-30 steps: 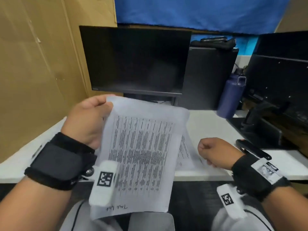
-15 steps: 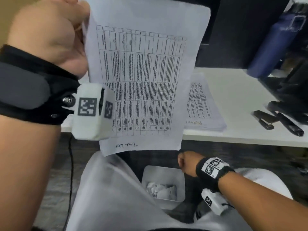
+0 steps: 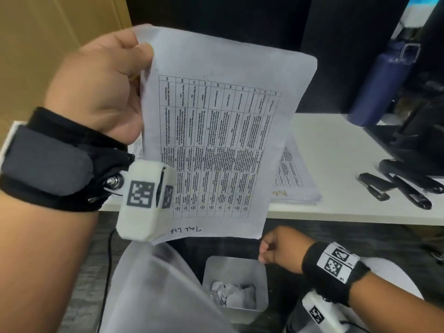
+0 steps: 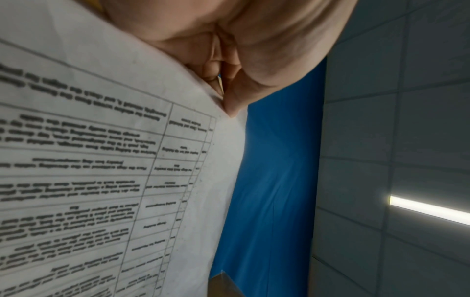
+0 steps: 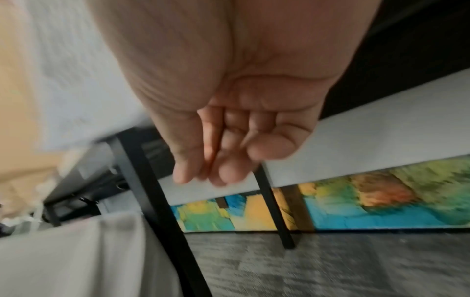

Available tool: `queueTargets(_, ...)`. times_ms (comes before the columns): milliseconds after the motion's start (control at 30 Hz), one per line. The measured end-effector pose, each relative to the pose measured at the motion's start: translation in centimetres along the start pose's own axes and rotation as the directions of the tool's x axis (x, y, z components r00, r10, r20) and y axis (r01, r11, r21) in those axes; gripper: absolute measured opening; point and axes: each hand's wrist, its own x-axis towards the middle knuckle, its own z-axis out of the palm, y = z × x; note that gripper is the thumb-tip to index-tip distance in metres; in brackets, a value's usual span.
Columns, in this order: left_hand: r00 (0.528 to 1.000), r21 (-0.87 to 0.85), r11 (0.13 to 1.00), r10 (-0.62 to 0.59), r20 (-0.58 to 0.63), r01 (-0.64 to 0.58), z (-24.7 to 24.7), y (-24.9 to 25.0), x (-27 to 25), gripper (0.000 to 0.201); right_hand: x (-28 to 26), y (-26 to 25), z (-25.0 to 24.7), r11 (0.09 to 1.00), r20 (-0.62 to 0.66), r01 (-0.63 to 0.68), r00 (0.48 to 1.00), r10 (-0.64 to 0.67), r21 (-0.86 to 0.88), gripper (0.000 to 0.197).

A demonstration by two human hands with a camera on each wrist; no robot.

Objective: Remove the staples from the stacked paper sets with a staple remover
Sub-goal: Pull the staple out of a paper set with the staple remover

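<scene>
Risks while a paper set is held up and a hand hangs over the bin

A paper set (image 3: pixel 213 140) is held upright in front of the desk (image 3: pixel 336 150), pinched at its upper corner by the left hand (image 3: pixel 101 85); in the left wrist view the thumb and fingers (image 4: pixel 230 88) are seen closed on the sheet edge. The right hand (image 3: pixel 278 251) is lowered over a bin (image 3: pixel 234 287) on the floor, its fingers (image 5: pixel 229 166) loosely curled and bunched at the tips. Whether a pulled staple is pinched there cannot be told: nothing that small is resolved. A second set (image 3: pixel 295 179) lies flat on the desk, and two dark tools (image 3: pixel 394 191) lie well apart from it to the right; which one is the remover cannot be told.

Several slips are judged possible. If a staple is being dropped, the bin could be missed, since the hand sits near the rim rather than over the middle. The set is gripped at a single corner, so loose sheets could fan out or slide free. The remover is not in either hand, so it must be picked up again before the next set is worked
</scene>
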Motion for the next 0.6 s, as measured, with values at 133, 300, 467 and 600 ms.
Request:
queueTargets(133,0.995,-0.107,0.99,-0.093,0.017,0.095,0.2,-0.8,0.4,0.029,-5.5,-3.7,-6.2,0.992,0.125,0.059,0.991,-0.045,-0.113,0.027)
queueTargets(300,0.987,-0.169,0.975,-0.128,0.094,0.143,0.3,-0.1,0.1,0.033,-9.8,-5.6,-13.8,0.837,-0.561,0.415,0.812,-0.163,0.357,0.072)
queueTargets(467,0.972,-0.271,0.941,-0.161,0.17,0.203,1.1,0.0,-0.8,0.034,-9.0,-6.5,-11.8,0.743,-0.571,0.483,0.804,-0.167,0.463,0.111)
queueTargets(600,0.965,-0.357,0.905,-0.164,0.206,0.23,1.5,-0.2,-1.6,0.034,-8.6,-7.6,-10.8,0.607,-0.593,0.476,0.805,-0.009,0.637,0.074)
